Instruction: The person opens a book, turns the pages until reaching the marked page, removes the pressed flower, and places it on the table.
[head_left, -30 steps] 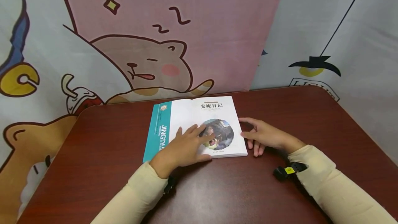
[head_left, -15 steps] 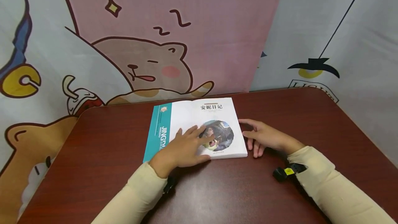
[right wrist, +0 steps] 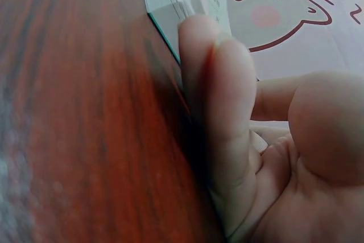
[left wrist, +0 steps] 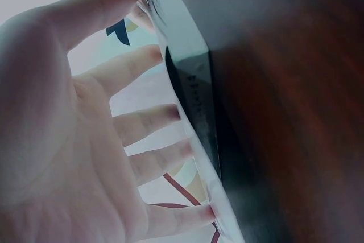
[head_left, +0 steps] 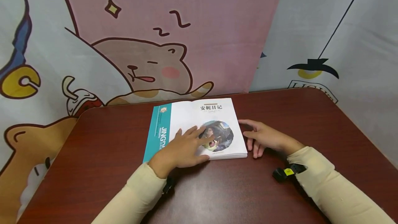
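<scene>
A book lies opened on the table, its teal cover flap at the left and a white title page with a round picture at the right. Across the pages rests my left hand, its fingers spread and straight. The left wrist view shows those fingertips touching the page, with the book's lower edge beside them. My right hand is at the book's right edge, index finger and thumb by the page side, other fingers down at the table. In the right wrist view its fingers stand near the page block.
The brown-red table reaches to a cartoon-printed cloth right behind it. A black wrist strap with a yellow tag sits at my right wrist. Long cream sleeves cover both forearms.
The thumb of my right hand has drawn slightly away from the page edge. My left hand stays on the pages, and the view has shifted a little.
</scene>
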### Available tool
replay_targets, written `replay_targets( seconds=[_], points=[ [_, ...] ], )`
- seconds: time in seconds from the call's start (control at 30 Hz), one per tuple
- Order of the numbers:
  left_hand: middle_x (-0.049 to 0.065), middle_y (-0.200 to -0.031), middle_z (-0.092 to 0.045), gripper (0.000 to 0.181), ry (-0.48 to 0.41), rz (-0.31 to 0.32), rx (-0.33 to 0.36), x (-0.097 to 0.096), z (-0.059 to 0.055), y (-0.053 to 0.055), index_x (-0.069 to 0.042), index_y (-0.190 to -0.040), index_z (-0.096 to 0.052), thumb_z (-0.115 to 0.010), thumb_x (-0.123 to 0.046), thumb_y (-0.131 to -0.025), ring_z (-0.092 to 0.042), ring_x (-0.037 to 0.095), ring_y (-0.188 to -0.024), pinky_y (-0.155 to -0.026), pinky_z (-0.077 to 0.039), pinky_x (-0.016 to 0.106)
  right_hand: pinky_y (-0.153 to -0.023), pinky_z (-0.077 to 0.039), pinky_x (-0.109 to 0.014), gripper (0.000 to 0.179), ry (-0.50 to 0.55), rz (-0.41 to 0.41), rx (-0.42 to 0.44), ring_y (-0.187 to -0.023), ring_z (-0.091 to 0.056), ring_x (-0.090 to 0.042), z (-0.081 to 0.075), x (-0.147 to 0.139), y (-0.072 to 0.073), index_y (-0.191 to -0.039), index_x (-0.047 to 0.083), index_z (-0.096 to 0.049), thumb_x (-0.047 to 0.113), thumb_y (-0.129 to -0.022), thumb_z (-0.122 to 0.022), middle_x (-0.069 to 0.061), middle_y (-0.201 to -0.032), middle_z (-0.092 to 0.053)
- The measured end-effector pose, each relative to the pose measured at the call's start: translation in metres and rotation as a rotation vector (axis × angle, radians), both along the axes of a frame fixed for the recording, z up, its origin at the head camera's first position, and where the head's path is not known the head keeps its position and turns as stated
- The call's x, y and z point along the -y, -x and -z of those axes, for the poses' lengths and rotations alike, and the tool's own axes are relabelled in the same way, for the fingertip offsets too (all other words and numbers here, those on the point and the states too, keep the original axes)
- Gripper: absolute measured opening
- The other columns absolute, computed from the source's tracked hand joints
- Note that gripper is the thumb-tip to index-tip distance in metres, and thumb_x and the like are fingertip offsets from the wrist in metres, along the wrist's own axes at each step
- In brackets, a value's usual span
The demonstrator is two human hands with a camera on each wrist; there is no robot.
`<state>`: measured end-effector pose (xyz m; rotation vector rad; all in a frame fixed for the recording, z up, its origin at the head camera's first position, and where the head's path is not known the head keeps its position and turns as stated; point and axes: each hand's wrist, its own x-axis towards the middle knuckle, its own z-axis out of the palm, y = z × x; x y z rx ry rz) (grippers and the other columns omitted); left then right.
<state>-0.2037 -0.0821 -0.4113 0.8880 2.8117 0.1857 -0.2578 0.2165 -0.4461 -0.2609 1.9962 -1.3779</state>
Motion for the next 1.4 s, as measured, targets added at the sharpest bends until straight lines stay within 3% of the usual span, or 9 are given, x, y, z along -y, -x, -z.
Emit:
replay_targets(
  seconds=[1.0,1.13,1.4],
  points=[
    [0.003,-0.152,-0.027,0.055,0.007,-0.004,0.012,-0.0007,0.0027,-0.0039,-0.039,-0.139,-0.037,-0.05,-0.05,-0.086,-0.026,0.03,-0.139,-0.101,-0.022,0.067,-0.048,-0.05,-0.051,0.055,0.006,-0.012,0.01,-0.048,-0.062,-0.033,0.0028,-0.0009,-0.0032,-0.146,0.025,-0.017,0.023,-0.097,-0.043,-0.016,-0.066,-0.059],
    [0.004,-0.149,-0.033,0.052,-0.006,0.022,-0.039,-0.0008,0.0024,-0.0031,-0.037,-0.136,-0.043,-0.052,-0.045,-0.086,-0.031,0.032,-0.136,-0.101,-0.025,0.065,-0.048,-0.05,-0.051,0.057,0.001,-0.009,0.007,-0.048,-0.062,-0.032,0.0015,-0.0007,-0.002,-0.145,0.026,-0.017,0.026,-0.096,-0.046,-0.016,-0.066,-0.059],
    [0.001,-0.138,-0.048,0.044,-0.052,0.149,-0.182,-0.0037,-0.0003,-0.0005,-0.028,-0.127,-0.056,-0.057,-0.032,-0.082,-0.043,0.024,-0.128,-0.103,-0.033,0.053,-0.049,-0.051,-0.05,0.06,0.0,0.001,0.017,-0.048,-0.063,-0.031,-0.0037,0.0009,-0.0002,-0.145,0.027,-0.017,0.03,-0.095,-0.049,-0.016,-0.066,-0.058]
  ],
)
